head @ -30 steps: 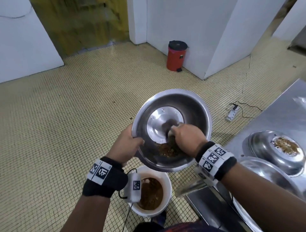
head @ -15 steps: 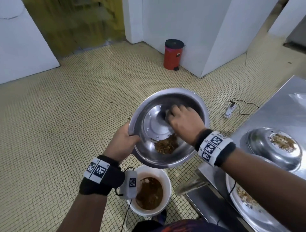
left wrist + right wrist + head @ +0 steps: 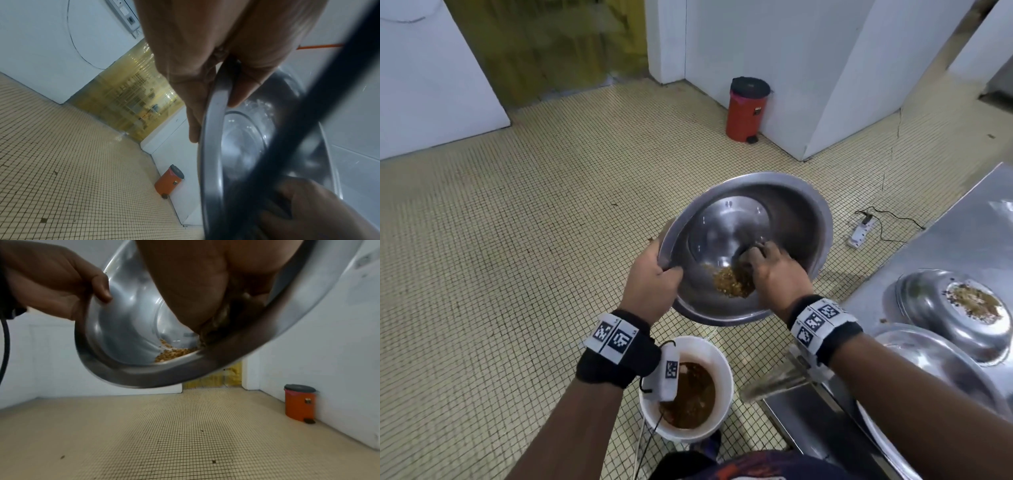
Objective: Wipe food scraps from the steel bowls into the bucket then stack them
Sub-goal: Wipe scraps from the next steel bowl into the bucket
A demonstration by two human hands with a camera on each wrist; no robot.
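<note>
Steel bowl (image 3: 784, 209) tilted (left hand (image 3: 650, 287) gripping rim); right hand (image 3: 777, 270) on scraps (image 3: 729, 286).

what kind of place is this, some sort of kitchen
Probably a commercial kitchen's dishwashing area: a stainless steel counter holding large steel bowls with food scraps, a white slop bucket of brown waste on a small-tiled floor, and a red pedal bin by the wall.

The bowl (image 3: 784, 219) between the hands is showing grey, shiny steel, with golden-brown scraps (image 3: 729, 286) lying just left of the right hand (image 3: 779, 274). Below the left hand (image 3: 650, 286), a white bucket (image 3: 717, 356) is holding brown slop. Black wristbands (image 3: 616, 363) are carrying black-and-white square-patterned tags. Beyond the hands, a red bin (image 3: 744, 113) with a black lid is standing on pale yellow floor (image 3: 517, 240) gridded with small tiles.
</note>
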